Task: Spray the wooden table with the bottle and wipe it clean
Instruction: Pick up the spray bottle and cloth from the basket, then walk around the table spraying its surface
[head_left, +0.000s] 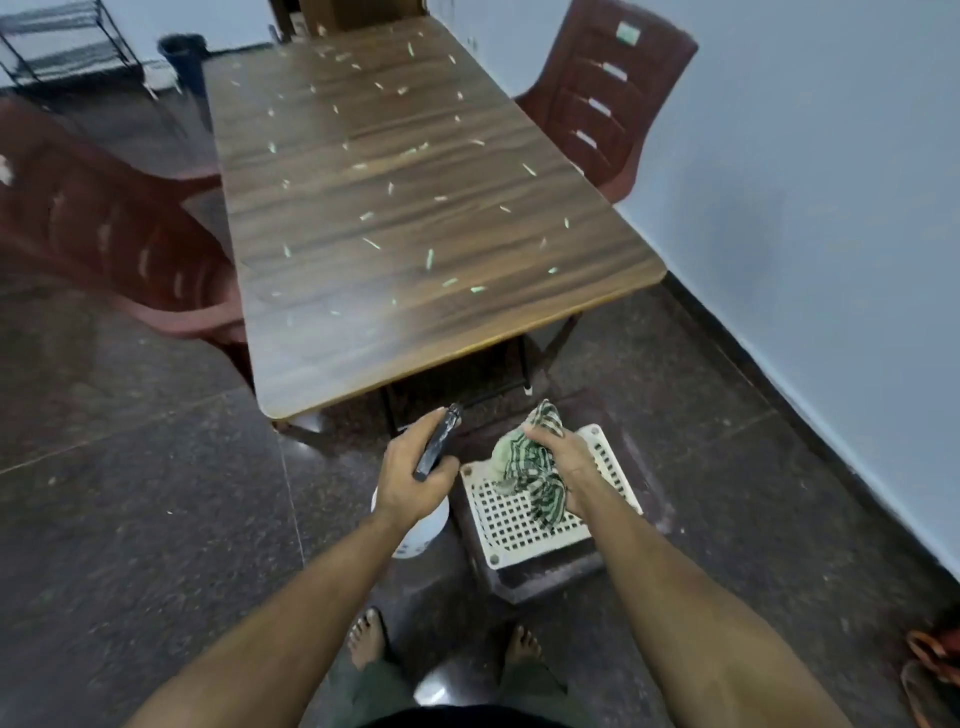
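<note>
The wooden table (405, 218) stretches away in front of me, littered with several small pale green scraps. My left hand (410, 478) grips the black trigger head of a spray bottle (439, 441), nozzle aimed toward the table's near edge; its white body (421, 530) shows below my wrist. A faint mist hangs over the table's near end. My right hand (563, 457) holds a bunched green-and-white checked cloth (530, 462) above a stool, short of the table.
A white perforated stool (524, 525) stands on the dark floor under my right hand. Maroon plastic chairs flank the table, one on the left (104, 234) and one at the right (608, 93) against the pale wall. My bare feet (369, 636) are below. Sandals (935, 670) lie at the far right.
</note>
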